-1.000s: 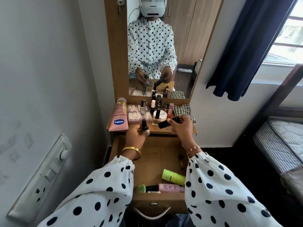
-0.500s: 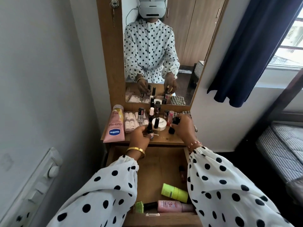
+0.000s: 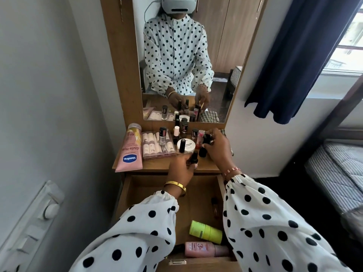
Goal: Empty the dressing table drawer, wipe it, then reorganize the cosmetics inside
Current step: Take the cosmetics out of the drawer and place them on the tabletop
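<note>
While the drawer (image 3: 137,193) sat open, the left hand (image 3: 181,168) gripped a small dark bottle (image 3: 194,157) and the right hand (image 3: 218,148) held a black tube (image 3: 204,147) on the desk (image 3: 157,166).

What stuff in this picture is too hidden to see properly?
Head view only:
- Drawer: the near left part lies under the left sleeve.
- Pink bottle: its right end goes under the right sleeve.
- Small dark bottle: mostly covered by the left hand.
- Labels on the little bottles: too small to read.
</note>
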The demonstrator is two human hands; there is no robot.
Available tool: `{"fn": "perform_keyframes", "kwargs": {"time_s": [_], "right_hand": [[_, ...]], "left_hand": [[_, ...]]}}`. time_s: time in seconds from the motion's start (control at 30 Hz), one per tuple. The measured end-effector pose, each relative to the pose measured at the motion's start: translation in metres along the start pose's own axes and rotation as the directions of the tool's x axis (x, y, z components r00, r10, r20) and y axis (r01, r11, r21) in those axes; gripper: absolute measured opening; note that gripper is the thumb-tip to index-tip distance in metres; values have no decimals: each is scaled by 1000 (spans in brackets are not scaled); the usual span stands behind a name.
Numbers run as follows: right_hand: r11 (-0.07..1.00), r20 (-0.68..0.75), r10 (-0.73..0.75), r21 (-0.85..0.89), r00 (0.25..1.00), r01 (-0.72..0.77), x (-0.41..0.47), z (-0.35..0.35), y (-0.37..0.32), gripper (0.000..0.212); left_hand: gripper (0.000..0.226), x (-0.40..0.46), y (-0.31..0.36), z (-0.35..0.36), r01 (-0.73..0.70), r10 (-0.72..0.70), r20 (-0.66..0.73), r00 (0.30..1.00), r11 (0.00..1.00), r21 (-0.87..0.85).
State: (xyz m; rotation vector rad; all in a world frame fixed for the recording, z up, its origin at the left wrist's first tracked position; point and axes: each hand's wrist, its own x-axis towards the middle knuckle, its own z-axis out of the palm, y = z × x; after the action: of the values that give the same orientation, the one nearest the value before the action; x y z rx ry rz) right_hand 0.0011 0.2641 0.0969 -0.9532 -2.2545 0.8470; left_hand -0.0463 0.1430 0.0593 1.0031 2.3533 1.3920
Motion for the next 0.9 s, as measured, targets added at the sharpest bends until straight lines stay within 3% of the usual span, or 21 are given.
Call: {"fn": "perform_keyframes", "kwargs": {"time_s": [0.37, 0.67, 0.9], "right_hand": [[996, 17, -83, -34, 996, 83, -1, -1, 7, 37], [984, 32, -159, -81, 987, 161, 0, 2, 10, 40], [992, 36, -118, -47, 992, 120, -2, -1, 12, 43]], "left_hand": [[37, 11, 18, 20, 16, -2, -83, 997, 986, 165], [37, 21, 19, 24, 82, -66, -92, 993, 981, 178], [35, 14, 19, 24, 56, -42, -99, 994, 987, 150]]}}
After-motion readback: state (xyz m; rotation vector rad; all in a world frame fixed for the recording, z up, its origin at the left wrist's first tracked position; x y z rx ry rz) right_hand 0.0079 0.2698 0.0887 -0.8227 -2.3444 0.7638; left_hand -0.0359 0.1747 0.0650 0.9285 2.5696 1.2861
